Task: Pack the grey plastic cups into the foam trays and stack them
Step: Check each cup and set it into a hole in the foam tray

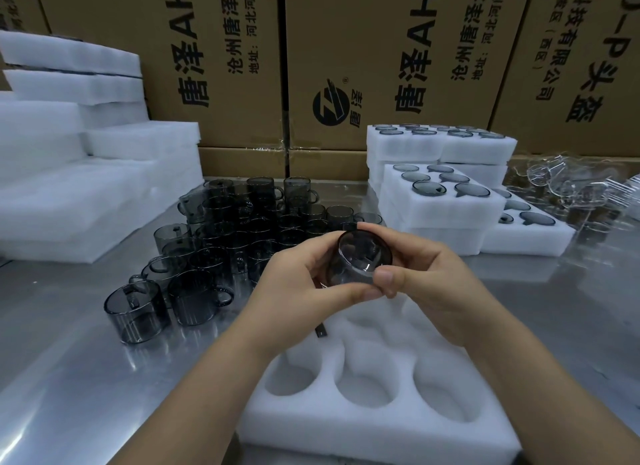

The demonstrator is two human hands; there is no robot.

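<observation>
Nearest me lies the empty white foam tray (377,426) on the steel worktop (69,360), and above it my left hand (298,284) and right hand (429,274) pinch one smoky-grey, see-through plastic cup (360,260) by its rim and wall; it looks light, stiff and slippery.

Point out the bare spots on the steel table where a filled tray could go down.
Bare steel table lies left of the near foam tray, in front of the loose grey cups. Another bare strip lies at the right edge, in front of the filled trays. The middle is crowded with cups.
</observation>
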